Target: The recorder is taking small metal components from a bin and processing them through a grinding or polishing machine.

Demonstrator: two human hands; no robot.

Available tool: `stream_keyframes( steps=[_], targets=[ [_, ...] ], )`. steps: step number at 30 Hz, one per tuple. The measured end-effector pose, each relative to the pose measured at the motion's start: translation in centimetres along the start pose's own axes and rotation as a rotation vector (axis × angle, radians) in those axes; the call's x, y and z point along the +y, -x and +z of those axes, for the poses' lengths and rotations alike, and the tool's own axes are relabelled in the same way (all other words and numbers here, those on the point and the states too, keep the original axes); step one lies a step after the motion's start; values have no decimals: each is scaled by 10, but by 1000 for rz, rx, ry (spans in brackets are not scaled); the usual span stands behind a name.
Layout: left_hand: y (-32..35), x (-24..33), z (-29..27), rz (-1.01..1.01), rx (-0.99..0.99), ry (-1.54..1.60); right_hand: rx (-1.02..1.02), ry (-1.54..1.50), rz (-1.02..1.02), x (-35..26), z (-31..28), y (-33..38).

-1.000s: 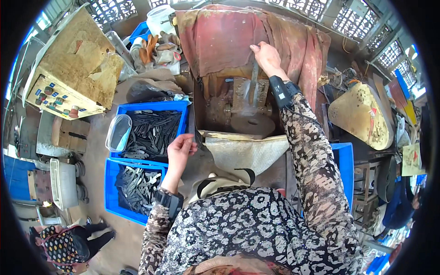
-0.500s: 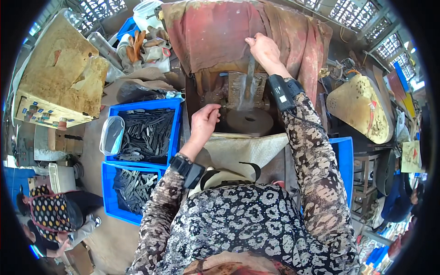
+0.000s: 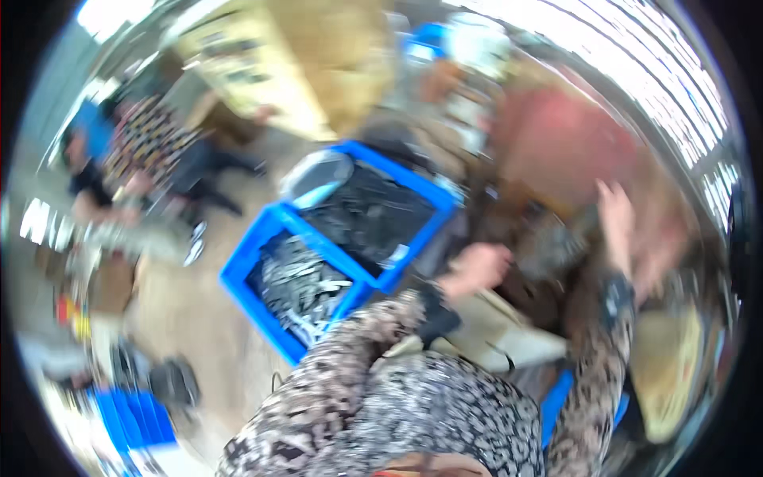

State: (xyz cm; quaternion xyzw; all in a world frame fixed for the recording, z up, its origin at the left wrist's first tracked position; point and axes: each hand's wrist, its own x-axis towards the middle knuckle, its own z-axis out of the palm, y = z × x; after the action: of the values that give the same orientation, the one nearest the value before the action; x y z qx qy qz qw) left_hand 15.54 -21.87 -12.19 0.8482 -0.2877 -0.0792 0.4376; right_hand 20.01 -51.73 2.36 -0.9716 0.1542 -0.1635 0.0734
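Note:
Motion smears the whole picture. My left hand (image 3: 479, 267) hovers at the near left edge of the dark machine hollow (image 3: 531, 292), its fingers curled in; whether it holds anything is too blurred to see. My right hand (image 3: 616, 225) is raised at the hollow's far right side, close to the reddish cloth (image 3: 564, 135) draped over the machine. Its fingers are smeared, and I cannot make out anything in them. The round grinding wheel seen earlier is lost in the blur. A pale sheet (image 3: 497, 332) hangs between the machine and my body.
Left of my left hand are two joined blue bins: one (image 3: 420, 242) holds dark flat metal pieces (image 3: 369, 215), the nearer one (image 3: 256, 319) greyer pieces (image 3: 298, 278). A clear plastic box (image 3: 314, 176) rests on their rim. Two people (image 3: 155, 139) are at the far left.
My view has swung left, so the bins now sit near the middle and the machine at the right. Both hands remain around the machine, the right one still beside the cloth.

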Motion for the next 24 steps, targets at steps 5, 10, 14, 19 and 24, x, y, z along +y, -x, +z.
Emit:
stream_keyframes(
  steps=[5, 10, 14, 19, 24],
  targets=[
    [-7, 9, 9, -25, 86, -13, 7, -107, 38, 27, 7, -17],
    [-8, 5, 15, 16, 129, 29, 37, -64, 6, 43, 20, -22],
    [-8, 3, 14, 17, 130, 54, 24, -29, 21, 36, 19, -26],
    [-6, 5, 4, -18, 57, 45, 0, -76, 53, 7, 1, -18],
    [-6, 2, -5, -78, -73, -22, 10, -136, 69, -16, -10, -7]
  ],
)
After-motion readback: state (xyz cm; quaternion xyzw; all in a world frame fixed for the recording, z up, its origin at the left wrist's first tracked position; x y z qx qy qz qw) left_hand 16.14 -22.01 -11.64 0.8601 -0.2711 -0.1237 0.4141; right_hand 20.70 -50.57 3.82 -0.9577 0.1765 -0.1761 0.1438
